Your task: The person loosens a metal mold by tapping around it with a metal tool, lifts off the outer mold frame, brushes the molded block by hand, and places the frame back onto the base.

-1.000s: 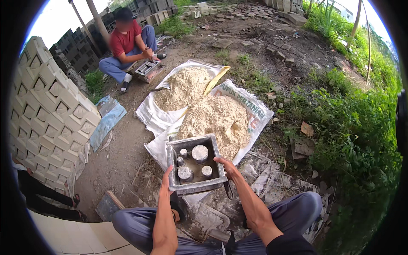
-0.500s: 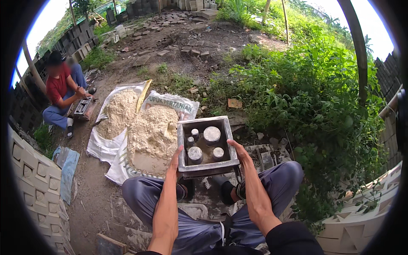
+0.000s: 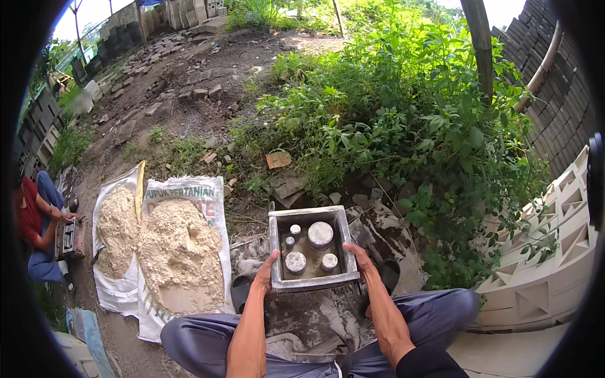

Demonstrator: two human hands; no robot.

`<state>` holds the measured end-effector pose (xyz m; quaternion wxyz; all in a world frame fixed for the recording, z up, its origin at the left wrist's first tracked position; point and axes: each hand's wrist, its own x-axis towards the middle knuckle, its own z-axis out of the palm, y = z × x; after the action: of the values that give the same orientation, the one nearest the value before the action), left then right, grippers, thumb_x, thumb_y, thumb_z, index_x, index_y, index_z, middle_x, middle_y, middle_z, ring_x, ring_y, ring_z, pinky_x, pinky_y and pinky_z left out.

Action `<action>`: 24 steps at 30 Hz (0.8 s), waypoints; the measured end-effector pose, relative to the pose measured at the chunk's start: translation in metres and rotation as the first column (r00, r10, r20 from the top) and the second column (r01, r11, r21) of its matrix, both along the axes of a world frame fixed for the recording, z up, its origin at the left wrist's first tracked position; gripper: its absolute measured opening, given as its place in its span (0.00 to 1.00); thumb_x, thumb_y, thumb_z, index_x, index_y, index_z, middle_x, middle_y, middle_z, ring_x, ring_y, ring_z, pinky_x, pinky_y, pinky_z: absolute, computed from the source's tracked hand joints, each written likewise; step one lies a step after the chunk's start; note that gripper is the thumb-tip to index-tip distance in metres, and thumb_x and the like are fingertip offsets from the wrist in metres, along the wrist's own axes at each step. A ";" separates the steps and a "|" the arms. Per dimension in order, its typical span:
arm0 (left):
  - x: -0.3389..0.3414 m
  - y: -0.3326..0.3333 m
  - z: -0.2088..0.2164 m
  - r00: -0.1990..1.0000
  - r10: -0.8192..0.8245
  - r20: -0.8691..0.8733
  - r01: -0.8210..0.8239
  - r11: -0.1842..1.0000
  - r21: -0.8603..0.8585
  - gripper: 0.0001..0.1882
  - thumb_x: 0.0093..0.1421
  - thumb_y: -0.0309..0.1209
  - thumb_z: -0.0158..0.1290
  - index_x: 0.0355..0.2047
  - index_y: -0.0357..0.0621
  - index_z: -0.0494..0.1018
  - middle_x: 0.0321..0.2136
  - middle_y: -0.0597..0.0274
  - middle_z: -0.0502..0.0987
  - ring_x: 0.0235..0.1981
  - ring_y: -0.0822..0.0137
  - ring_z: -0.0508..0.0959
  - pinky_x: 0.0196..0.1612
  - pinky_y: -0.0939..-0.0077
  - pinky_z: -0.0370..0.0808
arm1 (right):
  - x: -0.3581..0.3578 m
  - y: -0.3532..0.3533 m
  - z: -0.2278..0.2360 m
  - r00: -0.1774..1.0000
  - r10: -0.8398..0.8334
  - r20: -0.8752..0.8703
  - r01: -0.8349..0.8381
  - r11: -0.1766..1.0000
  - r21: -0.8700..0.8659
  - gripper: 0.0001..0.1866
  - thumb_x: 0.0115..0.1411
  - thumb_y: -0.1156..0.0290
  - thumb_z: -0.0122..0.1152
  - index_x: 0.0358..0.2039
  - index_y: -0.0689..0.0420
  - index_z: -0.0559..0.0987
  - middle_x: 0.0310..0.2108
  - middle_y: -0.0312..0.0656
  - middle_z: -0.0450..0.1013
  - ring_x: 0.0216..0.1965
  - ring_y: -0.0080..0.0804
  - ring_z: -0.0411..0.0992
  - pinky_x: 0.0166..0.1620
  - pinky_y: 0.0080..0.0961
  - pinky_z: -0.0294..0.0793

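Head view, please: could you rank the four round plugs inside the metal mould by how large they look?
1. Back right plug, largest.
2. Front left plug.
3. Front right plug.
4. Back left plug, smallest, though it lies farther from the camera than the front pair.

An outdoor block-making yard is shown. Patterned concrete blocks (image 3: 542,277) are stacked beside weeds (image 3: 403,113), and sandy mix (image 3: 179,252) is heaped on sacks (image 3: 208,195).
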<state>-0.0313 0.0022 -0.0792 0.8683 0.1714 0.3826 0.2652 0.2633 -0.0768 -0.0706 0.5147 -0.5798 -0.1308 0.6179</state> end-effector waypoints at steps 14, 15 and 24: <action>0.043 0.043 -0.062 0.970 0.165 -0.180 -0.178 0.982 -0.060 0.40 0.54 0.55 0.53 0.57 0.39 0.61 0.50 0.54 0.70 0.48 0.59 0.73 0.52 0.64 0.70 | 0.038 0.062 -0.088 0.999 0.018 -0.038 -0.019 1.000 -0.017 0.33 0.48 0.58 0.67 0.51 0.65 0.72 0.43 0.43 0.73 0.43 0.28 0.71 0.47 0.24 0.67; 0.047 0.042 -0.056 0.969 0.150 -0.197 -0.166 0.984 -0.068 0.40 0.55 0.57 0.51 0.58 0.42 0.60 0.52 0.54 0.69 0.51 0.58 0.71 0.54 0.63 0.68 | 0.041 0.063 -0.086 0.998 0.051 -0.040 -0.051 0.999 0.001 0.35 0.48 0.59 0.67 0.53 0.65 0.70 0.44 0.44 0.73 0.44 0.29 0.70 0.48 0.23 0.67; 0.042 0.040 -0.079 0.907 0.060 -0.417 -0.072 0.997 -0.013 0.48 0.53 0.63 0.49 0.61 0.35 0.55 0.57 0.52 0.64 0.56 0.59 0.66 0.59 0.65 0.60 | 0.033 0.062 -0.082 0.978 0.132 0.160 -0.137 0.990 0.021 0.38 0.52 0.53 0.63 0.55 0.68 0.67 0.49 0.47 0.70 0.49 0.31 0.67 0.53 0.25 0.63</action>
<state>0.0107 0.0422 -0.1579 0.7596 0.1987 0.5682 0.2464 0.2964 -0.0150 -0.1527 0.4690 -0.6086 -0.2198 0.6012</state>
